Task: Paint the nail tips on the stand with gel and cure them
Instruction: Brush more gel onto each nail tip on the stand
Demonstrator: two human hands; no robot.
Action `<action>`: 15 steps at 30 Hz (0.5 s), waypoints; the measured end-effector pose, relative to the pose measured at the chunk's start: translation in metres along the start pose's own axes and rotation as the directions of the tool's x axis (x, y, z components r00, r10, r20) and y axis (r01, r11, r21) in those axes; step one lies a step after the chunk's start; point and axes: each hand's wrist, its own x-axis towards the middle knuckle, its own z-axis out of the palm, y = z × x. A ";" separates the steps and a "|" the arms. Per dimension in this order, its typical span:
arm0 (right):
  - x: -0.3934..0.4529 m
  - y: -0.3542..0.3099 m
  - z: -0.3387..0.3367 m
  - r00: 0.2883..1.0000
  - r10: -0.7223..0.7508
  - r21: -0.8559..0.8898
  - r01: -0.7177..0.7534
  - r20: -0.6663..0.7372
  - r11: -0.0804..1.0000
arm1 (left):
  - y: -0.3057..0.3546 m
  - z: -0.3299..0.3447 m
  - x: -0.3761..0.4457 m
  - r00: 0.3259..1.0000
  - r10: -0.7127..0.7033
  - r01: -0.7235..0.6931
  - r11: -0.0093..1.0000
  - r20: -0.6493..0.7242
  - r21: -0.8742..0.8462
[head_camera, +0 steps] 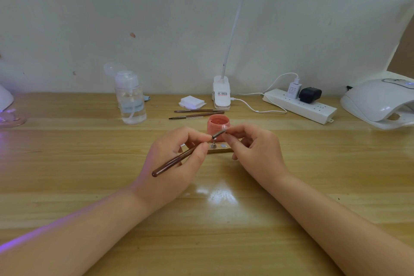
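Observation:
My left hand [177, 159] grips a brown-handled gel brush [177, 160], its metal ferrule pointing up and right toward my right hand. My right hand [253, 148] pinches a small nail tip [224, 128] at the brush's bristle end, just above the table. Right behind the fingertips stands an open pink gel jar [218, 123]. Below the hands lies the wooden nail-tip stand [220, 150] with small metal holders on it; my fingers hide most of it.
Two spare brushes [197, 113] lie behind the jar, beside white wipes [191, 102]. A clear pump bottle [132, 101] stands back left, a clip lamp [221, 94] at centre, a power strip [300, 105] and a white curing lamp [378, 103] at right.

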 end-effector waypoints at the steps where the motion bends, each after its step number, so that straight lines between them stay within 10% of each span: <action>1: 0.000 0.000 0.000 1.000 0.001 0.003 -0.001 0.001 1.000 | 0.000 0.000 -0.001 1.000 0.009 -0.009 1.000 0.006 0.005; 15: 0.000 -0.001 0.000 1.000 0.027 0.032 -0.027 0.008 0.999 | -0.002 -0.002 -0.001 1.000 0.003 -0.005 0.997 -0.028 -0.074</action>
